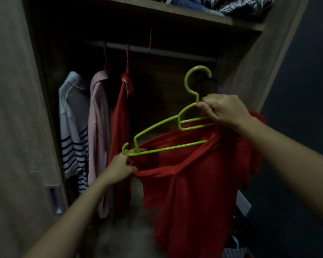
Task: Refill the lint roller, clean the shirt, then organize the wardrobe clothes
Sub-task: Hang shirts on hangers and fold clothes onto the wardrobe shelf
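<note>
the left hand's [119, 167] fingers [133, 151] are curled, pinching the neck edge of the red shirt [194, 183], with a fingertip against the green hanger's [179, 120] lower tip at seven o'clock. the right hand's [224, 110] fingers [205, 107], pressed together, pinch the hanger just under its hook, at two o'clock. the hanger is tilted, its right arm inside the shirt's neck opening, its left arm bare. the shirt droops toward five o'clock, in front of the open wardrobe. behind, at ten o'clock, a striped shirt [73, 127], a pink shirt [99, 127] and a red garment [119, 118] hang from the rail [166, 52]. at twelve o'clock, folded clothes [222, 4] lie on the shelf [175, 14].
</note>
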Available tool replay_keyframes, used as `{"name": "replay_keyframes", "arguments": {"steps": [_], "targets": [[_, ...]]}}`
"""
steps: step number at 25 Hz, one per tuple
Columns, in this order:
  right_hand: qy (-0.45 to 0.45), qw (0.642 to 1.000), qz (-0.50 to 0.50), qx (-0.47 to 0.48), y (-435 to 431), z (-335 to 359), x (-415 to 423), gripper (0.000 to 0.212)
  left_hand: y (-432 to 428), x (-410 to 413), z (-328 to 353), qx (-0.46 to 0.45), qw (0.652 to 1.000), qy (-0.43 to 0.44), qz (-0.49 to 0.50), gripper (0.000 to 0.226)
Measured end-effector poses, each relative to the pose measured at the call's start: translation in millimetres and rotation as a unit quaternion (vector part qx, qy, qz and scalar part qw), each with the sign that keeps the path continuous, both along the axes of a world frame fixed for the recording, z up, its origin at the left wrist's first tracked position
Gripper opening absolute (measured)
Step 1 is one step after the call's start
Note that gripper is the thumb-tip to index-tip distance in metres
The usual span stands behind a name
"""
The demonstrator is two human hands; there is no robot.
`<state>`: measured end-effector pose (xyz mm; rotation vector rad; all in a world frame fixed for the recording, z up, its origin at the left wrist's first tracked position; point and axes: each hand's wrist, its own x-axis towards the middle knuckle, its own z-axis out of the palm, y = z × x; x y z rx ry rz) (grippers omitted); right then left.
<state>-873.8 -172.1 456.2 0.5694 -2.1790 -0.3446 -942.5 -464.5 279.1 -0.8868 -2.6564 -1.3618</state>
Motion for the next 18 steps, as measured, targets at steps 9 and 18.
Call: {"name": "replay_keyframes", "arguments": {"steps": [9,18], "targets": [[-0.012,0.998,-0.044,-0.048,-28,-38,-12,0.053,25,31,81,0.017,0.966,0.231,0.118,0.038],[-0.070,0.968,-0.003,-0.242,-22,-36,-5,0.046,-7,17,100,-0.090,0.898,0.403,0.153,0.049]]}}
